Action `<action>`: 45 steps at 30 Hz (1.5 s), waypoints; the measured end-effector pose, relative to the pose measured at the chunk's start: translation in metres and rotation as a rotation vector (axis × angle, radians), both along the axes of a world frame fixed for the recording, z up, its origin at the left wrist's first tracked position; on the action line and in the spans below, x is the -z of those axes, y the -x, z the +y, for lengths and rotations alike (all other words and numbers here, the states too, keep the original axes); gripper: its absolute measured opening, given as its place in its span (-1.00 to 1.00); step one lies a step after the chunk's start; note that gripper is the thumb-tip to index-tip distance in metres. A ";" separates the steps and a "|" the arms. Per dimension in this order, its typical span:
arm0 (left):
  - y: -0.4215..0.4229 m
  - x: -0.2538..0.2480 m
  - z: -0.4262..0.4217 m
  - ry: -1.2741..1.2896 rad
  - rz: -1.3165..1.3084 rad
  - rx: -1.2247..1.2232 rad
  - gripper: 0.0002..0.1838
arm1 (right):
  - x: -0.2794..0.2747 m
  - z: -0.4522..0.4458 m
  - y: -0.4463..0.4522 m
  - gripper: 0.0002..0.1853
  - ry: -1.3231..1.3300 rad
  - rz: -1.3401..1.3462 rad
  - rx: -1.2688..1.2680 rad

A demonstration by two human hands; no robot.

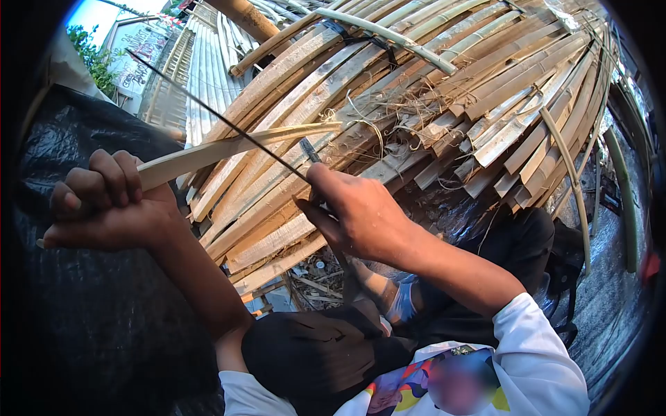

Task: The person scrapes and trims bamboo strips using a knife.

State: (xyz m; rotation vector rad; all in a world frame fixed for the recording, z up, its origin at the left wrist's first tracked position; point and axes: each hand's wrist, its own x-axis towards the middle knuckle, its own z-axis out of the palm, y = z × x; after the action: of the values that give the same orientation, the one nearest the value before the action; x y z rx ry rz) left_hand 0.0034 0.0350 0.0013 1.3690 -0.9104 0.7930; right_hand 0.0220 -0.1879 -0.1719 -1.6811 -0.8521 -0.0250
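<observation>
The left hand (104,201) is clenched on the near end of a bamboo strip (191,161), whose free end projects over the stacked slats (291,73). The right hand (364,215) is closed on a thin dark tool (208,107) crossing the strip in view; contact cannot be determined. Open room separates both hands.

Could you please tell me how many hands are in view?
2: the left hand at the picture's left, gripping a pale strip, and the right hand near the middle, holding a long, thin dark tool. Both show plainly.
</observation>
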 end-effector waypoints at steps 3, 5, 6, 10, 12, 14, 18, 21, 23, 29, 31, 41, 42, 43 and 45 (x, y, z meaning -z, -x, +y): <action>0.008 0.001 0.011 -0.013 0.015 0.008 -0.32 | 0.040 0.014 -0.007 -0.74 -0.059 0.017 0.037; 0.011 0.001 0.015 -0.015 0.018 0.002 -0.32 | 0.079 0.006 -0.031 -0.74 0.178 0.342 0.093; 0.010 0.002 0.016 -0.014 0.026 0.032 -0.33 | 0.111 0.001 -0.045 -0.72 0.348 0.309 0.186; -0.001 -0.002 0.008 -0.031 0.044 0.122 -0.33 | 0.120 -0.026 -0.056 -0.70 0.428 0.290 0.189; -0.002 -0.002 0.014 -0.006 0.043 0.053 -0.34 | 0.105 -0.022 -0.047 -0.68 0.399 0.287 0.181; -0.001 -0.005 0.023 0.019 0.030 -0.027 -0.35 | 0.080 -0.016 -0.034 -0.67 0.273 0.240 0.125; 0.002 -0.003 0.019 0.098 0.025 -0.246 -0.40 | 0.036 -0.002 -0.017 -0.69 -0.016 0.155 -0.049; 0.001 -0.002 0.008 0.169 -0.014 -0.506 -0.42 | 0.026 0.005 -0.019 -0.71 -0.071 0.244 -0.179; 0.002 -0.001 0.008 0.203 -0.025 -0.620 -0.43 | 0.062 0.020 -0.023 -0.74 -0.162 0.364 -0.101; 0.011 0.007 0.016 0.241 -0.023 -0.464 -0.47 | 0.093 0.028 -0.033 -0.75 -0.248 1.030 -0.097; 0.014 0.009 0.010 0.234 -0.016 -0.499 -0.48 | 0.087 0.036 -0.029 -0.72 -0.293 1.112 -0.126; 0.015 0.009 -0.014 0.228 -0.028 -0.567 -0.49 | 0.022 0.045 -0.005 -0.74 -0.437 1.122 -0.434; 0.016 0.010 -0.012 0.223 -0.038 -0.570 -0.49 | 0.025 0.042 -0.006 -0.75 -0.421 1.203 -0.401; 0.017 0.012 -0.009 0.232 -0.035 -0.558 -0.49 | 0.029 0.040 -0.008 -0.75 -0.403 1.283 -0.366; 0.019 0.012 -0.011 0.239 -0.033 -0.549 -0.49 | 0.036 0.041 -0.008 -0.75 -0.420 1.304 -0.363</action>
State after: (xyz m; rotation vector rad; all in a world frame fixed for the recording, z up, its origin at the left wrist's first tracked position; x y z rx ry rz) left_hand -0.0155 0.0245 -0.0104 1.4083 -0.4396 1.2983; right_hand 0.0298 -0.1466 -0.2082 -0.8132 -0.0941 0.9654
